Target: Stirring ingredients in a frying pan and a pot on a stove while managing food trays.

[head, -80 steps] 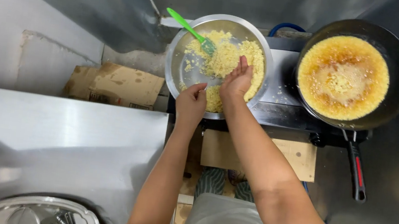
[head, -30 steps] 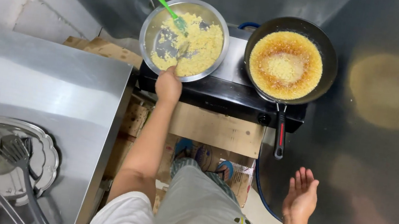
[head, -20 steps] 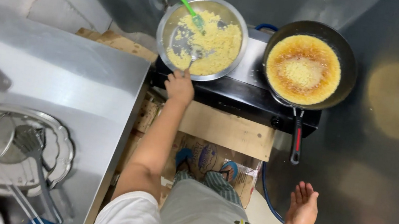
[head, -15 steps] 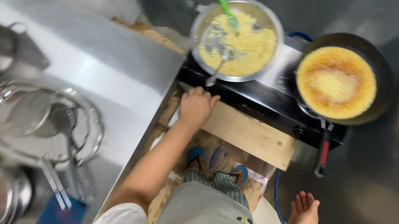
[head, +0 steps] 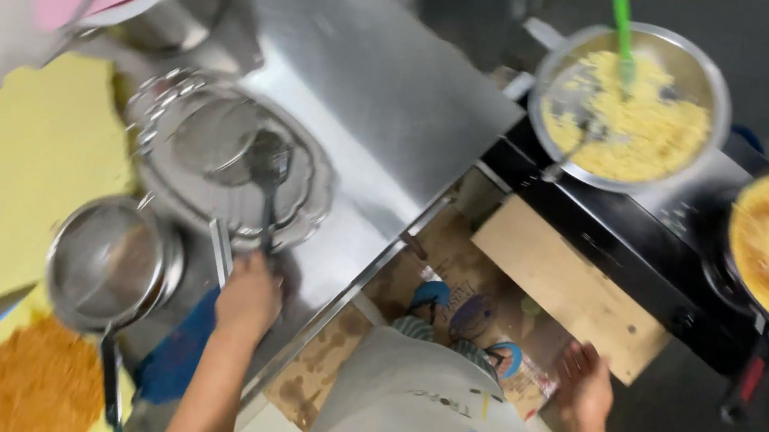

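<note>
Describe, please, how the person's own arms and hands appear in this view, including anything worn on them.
Both forearms are bare; no sleeves reach into view. The left hand and right hand wear no gloves, and no rings, watch or bracelets can be made out, though the picture is blurred.

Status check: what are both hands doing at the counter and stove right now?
Left hand on utensil handles at the round metal tray, grip unclear. Right hand open, empty, below the stove. Saucepan beside left hand.
</note>
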